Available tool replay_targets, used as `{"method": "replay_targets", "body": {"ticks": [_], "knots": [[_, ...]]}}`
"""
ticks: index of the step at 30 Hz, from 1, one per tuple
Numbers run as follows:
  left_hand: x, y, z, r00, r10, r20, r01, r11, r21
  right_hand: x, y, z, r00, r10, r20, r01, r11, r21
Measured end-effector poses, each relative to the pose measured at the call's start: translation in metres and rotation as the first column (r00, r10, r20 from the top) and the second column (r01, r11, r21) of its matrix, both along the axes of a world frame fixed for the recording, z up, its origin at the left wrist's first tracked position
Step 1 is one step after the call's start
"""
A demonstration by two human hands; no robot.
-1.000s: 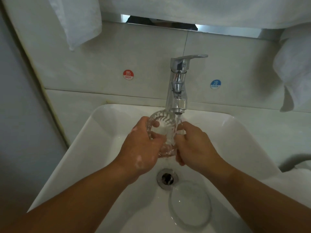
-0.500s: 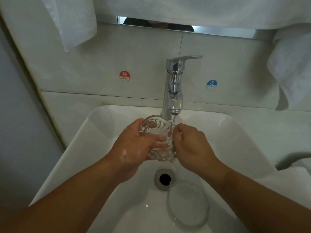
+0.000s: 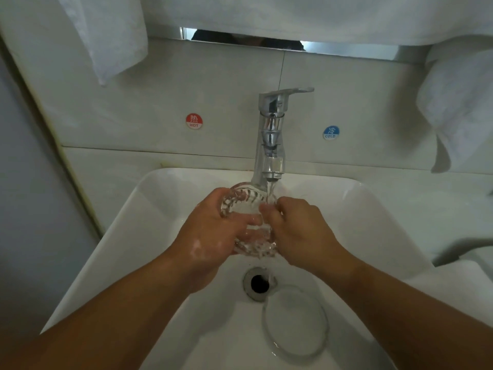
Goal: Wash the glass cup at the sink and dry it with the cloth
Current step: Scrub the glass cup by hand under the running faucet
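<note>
The cup (image 3: 241,202) is held over the middle of the sink (image 3: 128,236), just under the tap (image 3: 272,140) spout, with the water stream (image 3: 270,189) running onto its right side. Open basin lies all round it: the left and right walls stand well apart from the hands, and the back rim is near the cup's far edge. Below, the drain (image 3: 259,283) is uncovered, and a clear disc (image 3: 294,321) lies on the basin floor just beside it, toward the person. A cloth (image 3: 106,36) hangs on the wall at upper left and a towel (image 3: 458,102) at right, both well clear.

The left hand (image 3: 213,236), flecked with suds, has its grip wrapped round the cup from the left, thumb across the front. The right hand (image 3: 301,228) has its grip narrow, fingers curled onto the cup's right wall. Both forearms reach in from the near edge.
</note>
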State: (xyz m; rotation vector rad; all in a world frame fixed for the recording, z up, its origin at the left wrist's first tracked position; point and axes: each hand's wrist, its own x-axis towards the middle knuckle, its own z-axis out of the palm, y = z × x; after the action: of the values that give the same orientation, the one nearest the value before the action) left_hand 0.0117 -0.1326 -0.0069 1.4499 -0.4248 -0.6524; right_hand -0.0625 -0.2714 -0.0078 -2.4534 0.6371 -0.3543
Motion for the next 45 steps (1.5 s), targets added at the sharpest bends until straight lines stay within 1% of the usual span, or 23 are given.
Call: {"method": "replay_targets", "body": {"ticks": [3,5,8,10,13,15,16,18,20,22,24,27,28,30,32,34,36,37,38,40,42,43,45], "knots": [[-0.004,-0.003,-0.005,0.995,0.096,0.007,-0.095,0.994,-0.05,-0.002,0.007,0.004,0.992,-0.018,0.124,-0.041,0.887,0.46],[-0.004,-0.004,-0.008,0.993,0.108,0.042,-0.106,0.994,-0.036,-0.006,0.009,0.01,0.99,0.01,0.138,-0.088,0.817,0.57],[0.0,-0.002,-0.007,0.999,0.015,0.035,-0.015,1.0,0.01,-0.005,0.001,0.006,0.999,0.034,-0.034,-0.028,0.988,0.15],[0.002,-0.001,-0.006,1.0,-0.028,0.014,0.028,0.999,0.016,-0.002,-0.001,0.001,0.997,-0.005,-0.072,0.006,1.0,0.009],[0.001,-0.002,-0.008,0.999,0.037,-0.011,-0.037,0.999,-0.024,-0.002,0.004,-0.002,0.997,0.008,0.071,-0.031,0.946,0.324],[0.0,-0.003,-0.012,0.993,0.112,0.033,-0.111,0.993,-0.033,-0.004,0.01,0.003,0.989,0.002,0.149,-0.101,0.745,0.66],[0.0,-0.004,-0.013,0.99,0.125,0.059,-0.124,0.992,-0.024,-0.005,0.011,0.005,0.988,0.018,0.151,-0.121,0.692,0.712],[-0.001,-0.005,-0.012,0.993,0.077,0.088,-0.078,0.997,0.015,-0.006,0.008,0.006,0.995,0.06,0.085,-0.097,0.819,0.566],[-0.001,-0.003,-0.009,0.998,-0.029,0.056,0.026,0.998,0.054,-0.006,0.0,0.006,0.997,0.049,-0.055,-0.038,0.98,0.196],[0.0,-0.002,-0.007,0.997,-0.075,0.012,0.075,0.996,0.044,-0.005,-0.004,0.005,0.997,0.009,-0.077,-0.006,0.999,0.039],[0.0,-0.003,-0.008,1.0,-0.015,0.011,0.015,1.0,0.02,-0.005,-0.001,0.003,1.0,-0.003,0.008,0.001,0.981,0.192],[0.001,-0.005,-0.013,0.995,0.075,0.074,-0.077,0.997,0.028,-0.009,0.01,0.011,0.992,0.022,0.126,-0.091,0.812,0.576],[0.001,-0.005,-0.012,0.994,0.064,0.087,-0.068,0.997,0.042,-0.011,0.011,0.014,0.993,0.049,0.112,-0.104,0.816,0.569],[0.003,-0.003,-0.01,0.998,0.0,0.059,-0.004,0.998,0.065,-0.008,0.004,0.01,0.998,0.061,-0.007,-0.057,0.96,0.274],[0.003,-0.002,-0.009,0.998,-0.046,0.031,0.044,0.997,0.07,-0.005,-0.002,0.006,0.999,-0.006,-0.042,0.011,0.994,0.105],[0.002,-0.004,-0.011,0.999,0.003,0.043,-0.005,0.999,0.053,-0.004,0.0,0.002,0.999,-0.03,0.018,0.024,0.954,0.298],[0.001,-0.006,-0.014,0.994,0.071,0.087,-0.076,0.996,0.055,-0.005,0.006,0.003,0.995,-0.016,0.098,-0.044,0.816,0.576],[0.001,-0.006,-0.014,0.991,0.078,0.111,-0.086,0.994,0.074,-0.007,0.009,0.005,0.994,0.018,0.112,-0.084,0.778,0.622],[0.002,-0.005,-0.013,0.991,0.06,0.118,-0.071,0.993,0.093,-0.009,0.009,0.005,0.995,0.046,0.094,-0.093,0.799,0.594],[0.006,-0.001,-0.011,0.998,-0.014,0.066,0.006,0.994,0.109,-0.005,0.002,0.001,0.999,0.052,-0.003,-0.048,0.95,0.308],[0.006,0.001,-0.009,0.997,-0.06,0.041,0.056,0.993,0.101,-0.003,-0.003,-0.002,0.999,0.0,-0.038,0.005,0.994,0.111],[0.005,0.0,-0.01,0.997,-0.045,0.055,0.04,0.995,0.091,-0.002,-0.003,-0.003,1.0,-0.019,-0.024,0.022,0.99,0.139],[0.001,-0.005,-0.014,0.995,0.04,0.095,-0.046,0.997,0.063,-0.002,0.002,-0.004,0.999,-0.037,0.034,0.021,0.927,0.374]]}}
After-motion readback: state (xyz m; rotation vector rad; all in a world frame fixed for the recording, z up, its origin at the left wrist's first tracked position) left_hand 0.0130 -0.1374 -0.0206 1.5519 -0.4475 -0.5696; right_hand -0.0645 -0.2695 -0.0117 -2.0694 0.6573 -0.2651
